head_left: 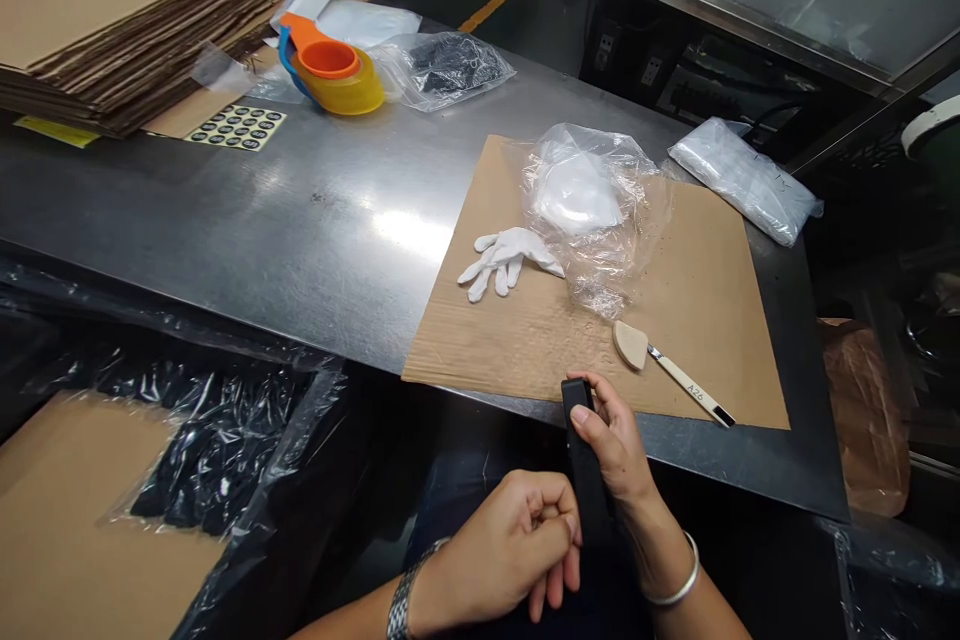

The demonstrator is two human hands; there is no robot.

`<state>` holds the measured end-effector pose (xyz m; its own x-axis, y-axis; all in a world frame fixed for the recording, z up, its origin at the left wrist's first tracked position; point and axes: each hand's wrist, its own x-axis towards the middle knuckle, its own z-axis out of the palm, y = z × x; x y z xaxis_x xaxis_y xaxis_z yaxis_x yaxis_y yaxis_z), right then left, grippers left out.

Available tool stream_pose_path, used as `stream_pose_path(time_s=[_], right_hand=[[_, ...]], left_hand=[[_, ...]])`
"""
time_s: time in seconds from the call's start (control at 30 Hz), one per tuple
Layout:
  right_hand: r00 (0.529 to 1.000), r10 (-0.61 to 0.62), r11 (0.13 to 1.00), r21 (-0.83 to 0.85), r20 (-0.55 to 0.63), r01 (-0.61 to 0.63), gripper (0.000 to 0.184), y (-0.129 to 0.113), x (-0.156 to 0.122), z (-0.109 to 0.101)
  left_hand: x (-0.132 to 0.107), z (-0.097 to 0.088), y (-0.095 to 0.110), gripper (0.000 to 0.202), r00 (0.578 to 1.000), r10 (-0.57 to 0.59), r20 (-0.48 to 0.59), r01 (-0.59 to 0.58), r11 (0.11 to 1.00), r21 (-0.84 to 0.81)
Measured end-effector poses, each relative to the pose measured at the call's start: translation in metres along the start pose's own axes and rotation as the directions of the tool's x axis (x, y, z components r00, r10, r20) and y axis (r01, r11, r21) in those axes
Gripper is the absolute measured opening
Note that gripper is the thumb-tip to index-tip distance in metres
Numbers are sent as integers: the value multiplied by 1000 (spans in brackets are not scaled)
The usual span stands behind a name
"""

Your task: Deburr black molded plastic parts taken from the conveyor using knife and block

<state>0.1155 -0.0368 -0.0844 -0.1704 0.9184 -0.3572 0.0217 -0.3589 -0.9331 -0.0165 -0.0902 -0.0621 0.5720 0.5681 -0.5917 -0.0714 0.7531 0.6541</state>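
My right hand (pixel 619 445) grips a long, narrow black bar-shaped part (pixel 581 450), thumb on its near face and fingers behind. The part stands at a tilt just off the table's front edge, its lower end lost against the dark background. My left hand (pixel 517 545) is beside it, fingers curled and thumb pressed to the index finger; whatever is pinched there, if anything, is hidden. Beyond the hands, on a cardboard sheet (pixel 465 340), lie a beige wedge-shaped pad (pixel 631 346), a white-handled tool (pixel 690 385) marked A26 and a white glove (pixel 510 260).
Crumpled clear plastic (pixel 577 190) with white material lies on the cardboard. A wrapped white packet (pixel 742 180) is at the right. A tape dispenser (pixel 330 70), sticker sheet (pixel 238 127), bagged black parts (pixel 457 65) and cardboard stack (pixel 150 30) occupy the far left. Below is a plastic-lined box (pixel 225 450).
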Motion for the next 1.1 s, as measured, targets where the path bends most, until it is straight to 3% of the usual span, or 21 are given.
stream_pose_path(time_s=[0.13, 0.23, 0.37, 0.47, 0.57, 0.7, 0.87, 1.1], right_hand=[[993, 121, 971, 207, 18, -122, 38, 4, 1, 3], [991, 129, 959, 259, -24, -118, 39, 8, 2, 5], [978, 42, 956, 294, -207, 21, 38, 11, 5, 4], [918, -101, 945, 251, -382, 209, 42, 12, 6, 0], [847, -196, 939, 156, -494, 308, 47, 11, 5, -4], [795, -258, 943, 38, -549, 332, 50, 10, 3, -6], [798, -265, 949, 2, -541, 316, 49, 10, 2, -4], [833, -205, 957, 75, -513, 281, 44, 5, 1, -1]], left_hand=[[0, 0, 2, 16, 1000, 17, 4, -17, 1000, -22], [3, -1, 1, 18, 998, 57, -20, -58, 998, -29], [11, -4, -2, 19, 971, 166, -174, -181, 981, -71], [17, -5, -2, 33, 936, 229, -265, -252, 966, -55], [19, -5, -1, 41, 922, 282, -267, -295, 956, -7], [18, -5, 0, 44, 916, 305, -259, -311, 950, 20], [13, -4, 2, 45, 921, 299, -250, -301, 953, 32], [13, -5, 2, 44, 924, 292, -248, -295, 955, 23]])
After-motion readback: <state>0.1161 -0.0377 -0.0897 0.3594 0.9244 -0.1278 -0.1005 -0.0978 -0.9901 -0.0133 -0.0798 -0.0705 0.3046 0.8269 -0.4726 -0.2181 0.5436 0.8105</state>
